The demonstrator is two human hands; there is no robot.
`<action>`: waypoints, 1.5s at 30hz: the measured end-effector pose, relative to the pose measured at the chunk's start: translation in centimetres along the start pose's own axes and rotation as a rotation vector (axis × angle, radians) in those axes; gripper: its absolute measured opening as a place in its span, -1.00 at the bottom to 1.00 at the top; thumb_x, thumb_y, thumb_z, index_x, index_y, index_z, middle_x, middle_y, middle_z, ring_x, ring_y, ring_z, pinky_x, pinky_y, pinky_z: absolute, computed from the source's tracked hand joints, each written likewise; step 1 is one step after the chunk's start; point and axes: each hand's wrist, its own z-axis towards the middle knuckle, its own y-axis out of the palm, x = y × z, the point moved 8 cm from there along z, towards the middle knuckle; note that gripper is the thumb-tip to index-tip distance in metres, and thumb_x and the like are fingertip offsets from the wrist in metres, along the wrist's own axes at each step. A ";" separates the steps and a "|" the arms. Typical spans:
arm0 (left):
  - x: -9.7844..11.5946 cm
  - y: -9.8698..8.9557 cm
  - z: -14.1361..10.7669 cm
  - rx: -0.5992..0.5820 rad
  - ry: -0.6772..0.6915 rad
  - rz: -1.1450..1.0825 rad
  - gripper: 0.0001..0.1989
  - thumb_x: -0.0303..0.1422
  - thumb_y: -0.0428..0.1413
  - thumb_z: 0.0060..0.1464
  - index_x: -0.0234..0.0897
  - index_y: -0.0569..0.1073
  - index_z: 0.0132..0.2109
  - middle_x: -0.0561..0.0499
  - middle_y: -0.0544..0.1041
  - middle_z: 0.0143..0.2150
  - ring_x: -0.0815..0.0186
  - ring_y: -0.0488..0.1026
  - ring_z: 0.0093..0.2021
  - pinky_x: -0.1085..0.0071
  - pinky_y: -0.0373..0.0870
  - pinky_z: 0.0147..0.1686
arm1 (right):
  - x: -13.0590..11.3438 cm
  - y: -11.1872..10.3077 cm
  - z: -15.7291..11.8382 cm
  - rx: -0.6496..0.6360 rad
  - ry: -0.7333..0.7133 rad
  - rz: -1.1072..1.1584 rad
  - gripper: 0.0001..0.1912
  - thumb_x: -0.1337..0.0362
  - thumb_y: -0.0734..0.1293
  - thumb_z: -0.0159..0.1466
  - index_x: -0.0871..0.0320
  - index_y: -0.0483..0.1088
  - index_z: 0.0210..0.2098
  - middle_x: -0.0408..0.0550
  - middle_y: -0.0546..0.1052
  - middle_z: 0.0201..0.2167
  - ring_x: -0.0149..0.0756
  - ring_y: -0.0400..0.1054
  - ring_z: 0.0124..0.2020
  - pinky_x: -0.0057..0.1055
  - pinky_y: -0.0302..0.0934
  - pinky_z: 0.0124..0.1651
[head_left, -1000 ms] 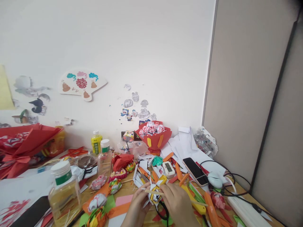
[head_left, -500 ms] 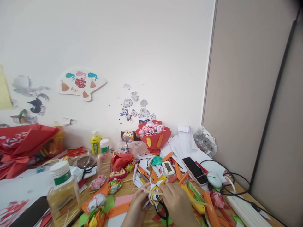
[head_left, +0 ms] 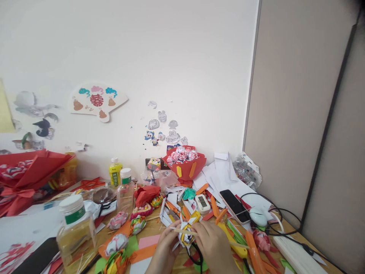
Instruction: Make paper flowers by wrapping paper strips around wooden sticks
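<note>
- Holding a white-and-yellow paper flower (head_left: 186, 239) between left hand (head_left: 165, 245) and right hand (head_left: 212, 243), near the table's (head_left: 154, 227) front edge.
- Clamping a wooden stick (head_left: 183, 231) across it, right-handed.
- Virtually unchanged since a second ago; probably steadying.

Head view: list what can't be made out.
In the head view:
Paper flower: left side partly covered by the left hand.
Wooden stick: partly hidden by the right hand.
Red-wrapped bouquet: cut off by the left edge.
White device's display: too small to read.
</note>
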 end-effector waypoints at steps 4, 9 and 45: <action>-0.1 -0.2 0.1 -0.013 0.002 0.000 -0.68 -0.27 0.28 -0.31 -0.22 0.51 -0.29 0.01 0.55 -0.31 0.22 0.45 -0.24 0.36 0.34 -0.25 | 0.1 -0.5 0.2 0.037 0.007 -0.010 -0.53 0.24 -0.10 0.38 0.13 0.33 -0.43 -0.13 0.39 -0.61 -0.35 0.28 -0.59 -0.45 0.02 -0.53; -0.2 -0.4 0.3 -0.036 0.007 0.006 -0.67 -0.27 0.28 -0.31 -0.22 0.51 -0.28 -0.01 0.55 -0.26 0.16 0.44 -0.17 0.32 0.34 -0.21 | 0.0 -0.6 0.2 0.054 -0.005 -0.026 -0.55 0.27 -0.07 0.38 0.14 0.34 -0.44 -0.13 0.38 -0.63 -0.36 0.27 -0.61 -0.45 0.02 -0.54; 0.1 -0.2 -0.1 0.002 -0.004 0.025 -0.65 -0.25 0.29 -0.33 -0.22 0.51 -0.29 -0.01 0.55 -0.26 0.20 0.44 -0.21 0.39 0.33 -0.27 | 0.0 -0.4 0.1 0.036 -0.006 -0.005 -0.57 0.26 -0.07 0.38 0.14 0.33 -0.43 -0.13 0.39 -0.62 -0.35 0.27 -0.60 -0.44 0.00 -0.54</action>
